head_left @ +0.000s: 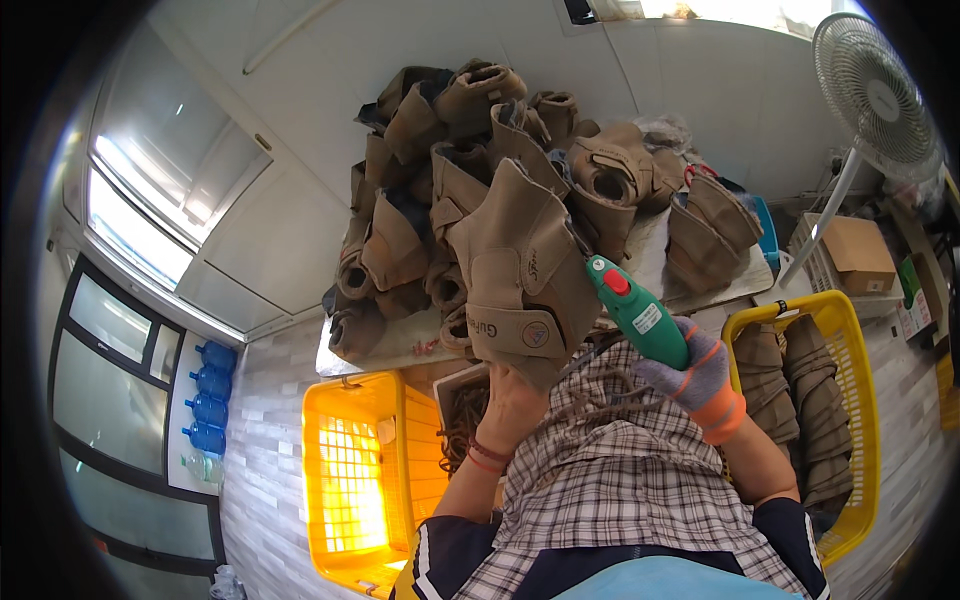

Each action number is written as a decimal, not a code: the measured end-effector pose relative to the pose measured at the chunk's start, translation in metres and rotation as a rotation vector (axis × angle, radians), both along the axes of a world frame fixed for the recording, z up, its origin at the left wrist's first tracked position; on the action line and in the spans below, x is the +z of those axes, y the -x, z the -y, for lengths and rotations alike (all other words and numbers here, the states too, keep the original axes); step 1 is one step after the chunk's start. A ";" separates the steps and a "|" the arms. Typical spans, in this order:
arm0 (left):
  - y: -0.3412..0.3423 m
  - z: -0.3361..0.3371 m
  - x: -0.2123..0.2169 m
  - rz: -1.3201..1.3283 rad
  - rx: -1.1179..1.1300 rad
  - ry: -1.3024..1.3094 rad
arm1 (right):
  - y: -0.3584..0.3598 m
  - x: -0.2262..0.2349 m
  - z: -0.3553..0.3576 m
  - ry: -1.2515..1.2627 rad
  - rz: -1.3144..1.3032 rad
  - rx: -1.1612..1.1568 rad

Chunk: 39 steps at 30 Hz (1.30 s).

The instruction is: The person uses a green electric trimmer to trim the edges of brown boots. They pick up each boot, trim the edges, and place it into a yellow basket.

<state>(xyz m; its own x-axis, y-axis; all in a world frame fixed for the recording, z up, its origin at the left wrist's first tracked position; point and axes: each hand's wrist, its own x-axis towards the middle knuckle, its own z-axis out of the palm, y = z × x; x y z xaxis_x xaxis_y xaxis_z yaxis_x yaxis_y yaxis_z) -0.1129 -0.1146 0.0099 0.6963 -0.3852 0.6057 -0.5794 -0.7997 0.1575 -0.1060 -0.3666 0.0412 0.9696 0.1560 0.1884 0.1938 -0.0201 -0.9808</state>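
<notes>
My left hand (512, 405) is bare and grips the lower end of a brown padded wrap (520, 265), with its fingers partly hidden by the wrap. Tube-like and fastened by a wide strap, the wrap is held up in front of me. My right hand (695, 380), in a grey and orange glove, is closed around a green handheld power tool (640, 312) with a red button. The tool's front end points at the wrap's right edge; I cannot tell whether it touches.
Similar brown wraps (395, 240) are heaped on a pale table (660, 270) beyond my hands. A yellow basket (405, 425) stands at left, and another yellow basket (868, 400) holding stacked brown pieces at right. A standing fan (880, 95) rises at far right; blue water bottles (210, 410) line the left wall.
</notes>
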 end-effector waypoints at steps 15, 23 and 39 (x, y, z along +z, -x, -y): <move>-0.016 -0.066 0.019 0.315 0.240 0.013 | -0.015 -0.018 0.038 -0.171 -0.049 -0.205; -0.191 -0.201 0.120 0.207 0.234 0.841 | 0.004 -0.043 0.052 -0.174 -0.092 -0.275; -0.225 -0.226 0.085 0.032 0.279 0.732 | 0.025 -0.063 0.114 -0.060 -0.093 -0.571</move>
